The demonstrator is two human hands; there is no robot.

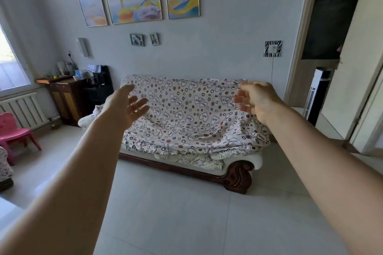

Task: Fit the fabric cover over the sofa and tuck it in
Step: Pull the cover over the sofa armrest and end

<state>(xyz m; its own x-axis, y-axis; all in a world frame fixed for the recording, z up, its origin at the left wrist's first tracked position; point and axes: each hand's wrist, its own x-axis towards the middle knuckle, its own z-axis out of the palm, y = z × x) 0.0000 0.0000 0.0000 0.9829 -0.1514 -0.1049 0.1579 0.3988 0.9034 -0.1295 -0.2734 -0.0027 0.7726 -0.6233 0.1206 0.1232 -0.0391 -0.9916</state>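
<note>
A white fabric cover [186, 109] printed with hearts and circles lies loosely over the sofa against the far wall, wrinkled at the seat front and bunched at the right end. The sofa's dark carved wooden base [236, 178] and white cushion edge show below it. Both my arms stretch forward in the air, well short of the sofa. My left hand [126, 105] is palm up with fingers spread, holding nothing. My right hand [255, 99] is open too, fingers apart, slightly blurred.
A dark wooden cabinet [66, 97] with clutter stands left of the sofa, beside a radiator [22, 109] and a pink child's chair [14, 132]. A tower fan [317, 93] and an open doorway are at the right. Pale tiled floor [176, 213] lies between me and the sofa.
</note>
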